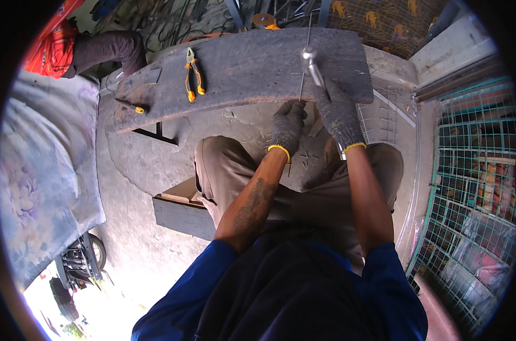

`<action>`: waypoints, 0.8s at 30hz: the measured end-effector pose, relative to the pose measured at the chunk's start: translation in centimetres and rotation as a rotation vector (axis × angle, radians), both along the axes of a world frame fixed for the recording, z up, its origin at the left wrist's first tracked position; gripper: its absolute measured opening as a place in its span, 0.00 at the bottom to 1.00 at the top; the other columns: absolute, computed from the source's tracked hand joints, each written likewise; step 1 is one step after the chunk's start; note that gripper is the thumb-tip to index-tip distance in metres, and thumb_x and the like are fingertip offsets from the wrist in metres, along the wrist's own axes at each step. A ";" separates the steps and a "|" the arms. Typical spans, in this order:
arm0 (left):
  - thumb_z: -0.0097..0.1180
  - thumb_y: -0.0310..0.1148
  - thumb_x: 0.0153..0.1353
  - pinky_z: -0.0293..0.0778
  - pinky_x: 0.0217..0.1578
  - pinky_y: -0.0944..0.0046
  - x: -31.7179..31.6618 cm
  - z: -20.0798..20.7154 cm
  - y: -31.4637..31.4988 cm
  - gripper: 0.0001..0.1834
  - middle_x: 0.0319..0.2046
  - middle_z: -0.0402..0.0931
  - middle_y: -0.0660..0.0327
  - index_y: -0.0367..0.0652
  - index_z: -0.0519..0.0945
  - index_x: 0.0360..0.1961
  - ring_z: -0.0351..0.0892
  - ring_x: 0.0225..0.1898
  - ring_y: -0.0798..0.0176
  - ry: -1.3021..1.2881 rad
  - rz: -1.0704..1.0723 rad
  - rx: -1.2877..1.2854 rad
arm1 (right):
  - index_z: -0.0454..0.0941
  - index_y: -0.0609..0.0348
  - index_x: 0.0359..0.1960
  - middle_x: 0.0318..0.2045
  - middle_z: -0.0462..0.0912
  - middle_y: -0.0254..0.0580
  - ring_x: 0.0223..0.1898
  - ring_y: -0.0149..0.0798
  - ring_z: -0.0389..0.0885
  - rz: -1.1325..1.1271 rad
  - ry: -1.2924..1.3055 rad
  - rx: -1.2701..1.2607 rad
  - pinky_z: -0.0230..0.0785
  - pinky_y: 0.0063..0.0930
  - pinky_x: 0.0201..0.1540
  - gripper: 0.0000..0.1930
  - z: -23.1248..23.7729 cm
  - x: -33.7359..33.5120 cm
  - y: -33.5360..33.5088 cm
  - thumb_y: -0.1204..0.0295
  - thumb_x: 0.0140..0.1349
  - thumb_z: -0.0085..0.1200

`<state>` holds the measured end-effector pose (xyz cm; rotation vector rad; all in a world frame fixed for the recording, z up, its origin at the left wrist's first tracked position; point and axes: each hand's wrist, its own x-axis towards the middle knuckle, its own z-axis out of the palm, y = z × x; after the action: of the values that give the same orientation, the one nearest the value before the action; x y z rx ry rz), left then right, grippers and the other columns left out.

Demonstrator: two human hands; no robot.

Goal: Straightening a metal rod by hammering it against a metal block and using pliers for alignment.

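Both my hands wear dark grey knit gloves with yellow cuffs. My left hand (287,125) is closed around a thin metal rod (301,86) at the near edge of the dark metal-topped bench (246,65). From there the rod runs across the bench top toward the far side. Just right of it, my right hand (338,113) grips a hammer (310,55), its shiny rounded head raised near the rod and slightly blurred. The hammer's handle passes through the glove, with its end showing by the wrist. Whether the head touches the rod, I cannot tell.
Orange-and-black pliers (193,75) and a yellow-handled tool (130,106) lie on the bench's left part. Another person (93,51) is at the far left. A green wire grille (468,210) stands right; a floral cloth (47,170) hangs left. A grey box (181,216) sits beside my leg.
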<state>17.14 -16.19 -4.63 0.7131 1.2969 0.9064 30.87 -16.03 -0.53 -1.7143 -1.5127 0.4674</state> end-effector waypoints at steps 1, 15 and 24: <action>0.57 0.40 0.65 0.66 0.23 0.68 -0.1 -0.1 0.2 0.17 0.30 0.78 0.63 0.40 0.83 0.48 0.69 0.22 0.71 -0.013 0.025 -0.021 | 0.70 0.59 0.64 0.56 0.78 0.61 0.57 0.59 0.77 0.022 0.014 -0.135 0.69 0.47 0.58 0.24 0.7 -0.3 0.2 0.60 0.72 0.48; 0.58 0.38 0.65 0.65 0.22 0.69 0.1 0.0 0.5 0.16 0.30 0.78 0.62 0.40 0.83 0.48 0.69 0.22 0.71 0.023 0.005 0.002 | 0.69 0.60 0.64 0.55 0.77 0.63 0.58 0.62 0.75 -0.006 -0.001 0.047 0.68 0.50 0.58 0.22 1.1 -0.4 -0.1 0.63 0.72 0.46; 0.58 0.39 0.65 0.66 0.22 0.68 0.5 0.4 0.4 0.16 0.30 0.78 0.62 0.39 0.83 0.46 0.70 0.23 0.70 0.036 0.023 -0.015 | 0.72 0.60 0.59 0.52 0.77 0.64 0.54 0.66 0.75 0.008 -0.057 -0.055 0.68 0.54 0.54 0.23 -0.6 -0.2 -0.5 0.56 0.72 0.44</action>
<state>17.62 -15.81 -4.23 0.7072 1.3448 0.9050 30.71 -16.52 -1.08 -1.7782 -1.5611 0.4715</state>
